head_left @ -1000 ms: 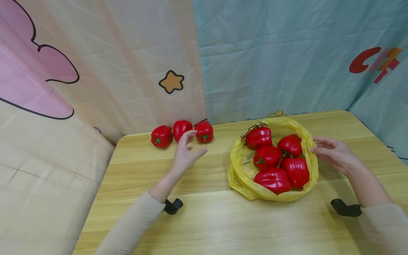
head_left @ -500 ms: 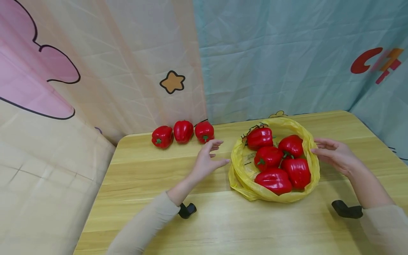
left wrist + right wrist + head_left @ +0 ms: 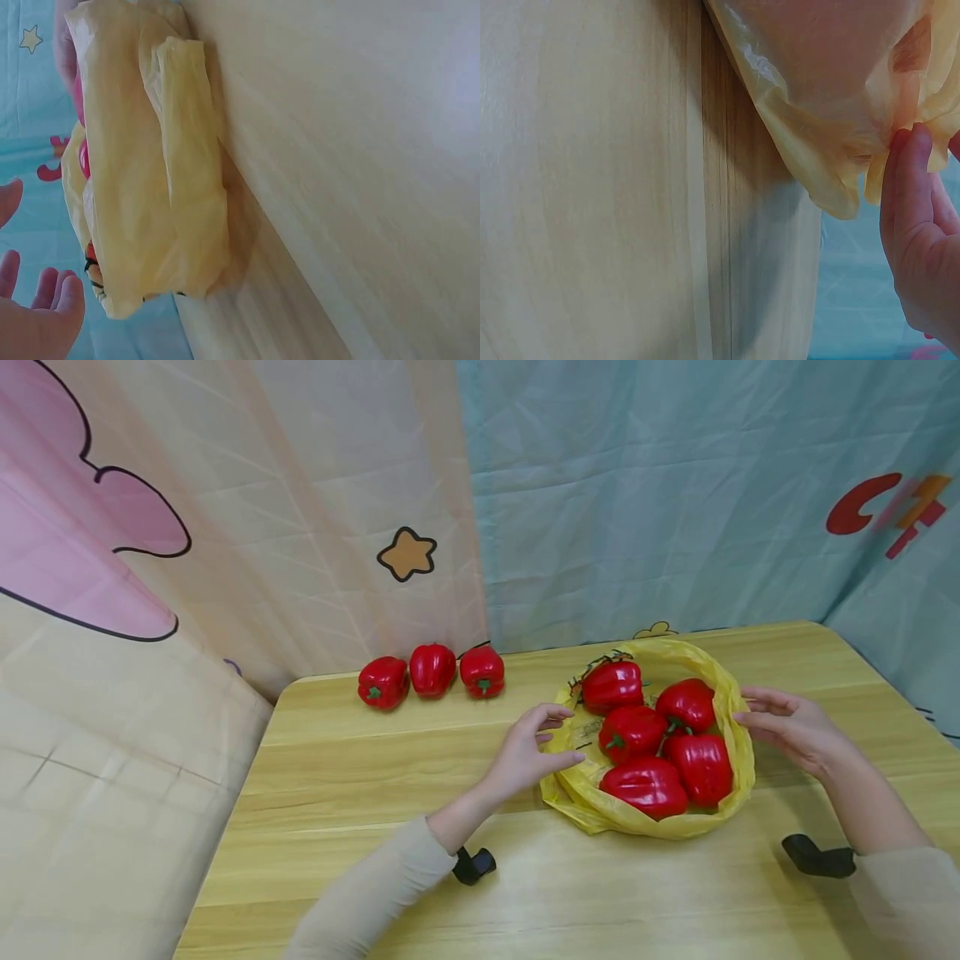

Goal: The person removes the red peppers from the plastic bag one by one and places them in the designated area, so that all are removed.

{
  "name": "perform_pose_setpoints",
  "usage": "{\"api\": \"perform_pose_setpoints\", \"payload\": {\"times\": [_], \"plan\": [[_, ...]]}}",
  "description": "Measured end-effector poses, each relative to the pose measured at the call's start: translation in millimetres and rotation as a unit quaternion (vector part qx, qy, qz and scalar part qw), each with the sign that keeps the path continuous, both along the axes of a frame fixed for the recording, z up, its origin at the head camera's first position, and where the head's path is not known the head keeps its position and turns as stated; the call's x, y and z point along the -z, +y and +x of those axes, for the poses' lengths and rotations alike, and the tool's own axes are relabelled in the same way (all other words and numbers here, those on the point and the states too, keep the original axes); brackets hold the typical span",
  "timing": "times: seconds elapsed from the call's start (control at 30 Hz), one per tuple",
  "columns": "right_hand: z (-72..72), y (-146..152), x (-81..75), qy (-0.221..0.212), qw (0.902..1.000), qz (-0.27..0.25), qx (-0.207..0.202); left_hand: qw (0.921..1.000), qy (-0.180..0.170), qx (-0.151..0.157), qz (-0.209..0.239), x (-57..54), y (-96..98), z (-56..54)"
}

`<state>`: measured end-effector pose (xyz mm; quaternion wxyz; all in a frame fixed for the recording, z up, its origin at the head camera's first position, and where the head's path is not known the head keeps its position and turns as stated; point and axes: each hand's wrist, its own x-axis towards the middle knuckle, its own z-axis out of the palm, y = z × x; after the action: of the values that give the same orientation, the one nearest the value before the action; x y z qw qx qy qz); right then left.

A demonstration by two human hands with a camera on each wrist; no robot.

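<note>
A yellow plastic bag (image 3: pixel 562 806) with a rolled-down rim stands on the table, holding several red bell peppers (image 3: pixel 643 787). At its left rim is my left hand (image 3: pixel 525 756), thumb and fingers spread apart with nothing between them. The left wrist view shows those fingers (image 3: pixel 64 296) short of the bag's side (image 3: pixel 127 172). My right hand (image 3: pixel 798 731) pinches the right rim; in the right wrist view the bag's thin edge (image 3: pixel 939 150) lies between thumb and fingertips. Three more red bell peppers (image 3: pixel 432 672) sit in a row at the table's back left.
The wooden table (image 3: pixel 360 777) reaches back to a printed curtain (image 3: pixel 570 502). A black wrist mount (image 3: pixel 474 866) hangs under the left forearm, and another black mount (image 3: pixel 817 857) is by the right forearm.
My left hand has moved right, from in front of the three peppers to the bag's left rim. The right hand stays at the right rim, and the peppers have not moved.
</note>
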<state>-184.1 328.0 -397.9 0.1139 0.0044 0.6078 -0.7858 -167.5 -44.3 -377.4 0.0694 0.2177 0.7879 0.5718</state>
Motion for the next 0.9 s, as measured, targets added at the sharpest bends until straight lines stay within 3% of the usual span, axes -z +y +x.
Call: {"api": "perform_pose_setpoints", "payload": {"times": [0.03, 0.17, 0.23, 0.33, 0.63, 0.9], "plan": [[0.0, 0.2, 0.1, -0.001, 1.0000, 0.001, 0.000, 1.0000, -0.004, 0.003, 0.003, -4.8, 2.0, 3.4], [-0.1, 0.6, 0.2, -0.005, 1.0000, 0.006, 0.000, 0.9996, -0.017, 0.021, 0.008, -5.0, 10.4, 6.7], [-0.2, 0.6, 0.3, -0.006, 1.0000, 0.008, 0.001, 0.9993, -0.012, 0.033, 0.008, 5.3, 14.0, 3.1], [-0.6, 0.8, 0.7, -0.004, 0.9999, 0.009, -0.001, 0.9986, 0.002, 0.052, -0.001, 13.1, 19.1, 1.2], [-0.7, 2.0, 1.9, 0.002, 1.0000, 0.006, -0.006, 0.9934, 0.055, 0.085, -0.054, 16.6, 35.0, 2.3], [-0.4, 3.0, 1.7, -0.008, 0.9999, 0.008, -0.001, 0.9831, 0.096, 0.110, -0.111, 18.3, 42.8, 6.1]]}}
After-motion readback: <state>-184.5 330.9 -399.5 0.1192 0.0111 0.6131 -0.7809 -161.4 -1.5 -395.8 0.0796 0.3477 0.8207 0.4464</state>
